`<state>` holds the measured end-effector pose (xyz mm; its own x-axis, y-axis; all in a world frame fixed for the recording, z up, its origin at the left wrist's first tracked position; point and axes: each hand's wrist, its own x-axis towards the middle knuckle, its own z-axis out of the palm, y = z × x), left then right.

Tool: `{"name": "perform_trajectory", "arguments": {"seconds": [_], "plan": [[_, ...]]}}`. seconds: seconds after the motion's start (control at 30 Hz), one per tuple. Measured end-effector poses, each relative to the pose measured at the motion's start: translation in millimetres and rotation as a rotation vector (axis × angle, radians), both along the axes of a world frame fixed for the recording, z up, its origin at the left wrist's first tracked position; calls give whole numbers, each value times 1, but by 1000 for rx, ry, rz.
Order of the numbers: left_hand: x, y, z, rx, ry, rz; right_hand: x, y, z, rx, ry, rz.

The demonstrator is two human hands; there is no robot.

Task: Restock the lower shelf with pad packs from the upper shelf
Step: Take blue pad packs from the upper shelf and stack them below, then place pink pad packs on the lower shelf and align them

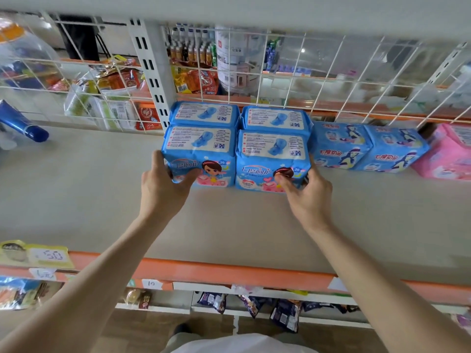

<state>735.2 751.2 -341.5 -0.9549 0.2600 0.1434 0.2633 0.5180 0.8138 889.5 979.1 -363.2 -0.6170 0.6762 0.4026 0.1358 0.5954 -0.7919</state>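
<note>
Left hand (163,186), right hand (307,192) flank front pad packs (204,146), apparently holding.

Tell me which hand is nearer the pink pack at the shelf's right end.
Right. The right hand grips the front right blue pack, closer to the pink pack; the left hand grips the front left blue pack, farther away.

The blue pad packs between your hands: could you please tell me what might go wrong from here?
1. The left hand grips the left front pack by its outer side, the right hand the right front pack by its outer corner; lifted as a pair, they might fold apart at the middle and drop.
2. The right front pack lies close beside the neighbouring blue pack, which may get dragged askew.
</note>
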Motion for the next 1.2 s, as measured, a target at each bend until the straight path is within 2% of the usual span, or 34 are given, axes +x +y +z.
{"name": "perform_trajectory", "arguments": {"seconds": [0.13, 0.27, 0.37, 0.57, 0.77, 0.9, 0.97, 1.03, 1.13, 1.2], "plan": [[-6, -7, 4, -13, -14, -28, 5, 6, 3, -62, -7, 39], [-25, -14, 6, 116, -154, -110, 10, 20, 10, -156, -23, 96], [-34, -7, 8, 56, -111, -186, 7, 20, 8, -133, -51, 127], [-42, -6, 0, 97, -147, -221, -5, 15, -1, -228, -3, 135], [-41, -8, 1, 107, -143, -266, -2, 20, 7, -224, -69, 161], [-39, -14, 3, 284, -191, -296, 12, 15, 14, -184, -76, 131], [-31, -18, 3, 287, -75, -243, 21, 10, 13, -98, -65, 62], [-21, -19, 4, 216, 127, -190, 26, 9, 10, 24, -55, 44], [-15, -14, -8, 164, 421, -229, 25, 1, 9, 129, -39, 2], [-17, -8, -15, 142, 466, -208, 21, -6, 10, 147, -47, -51]]}}
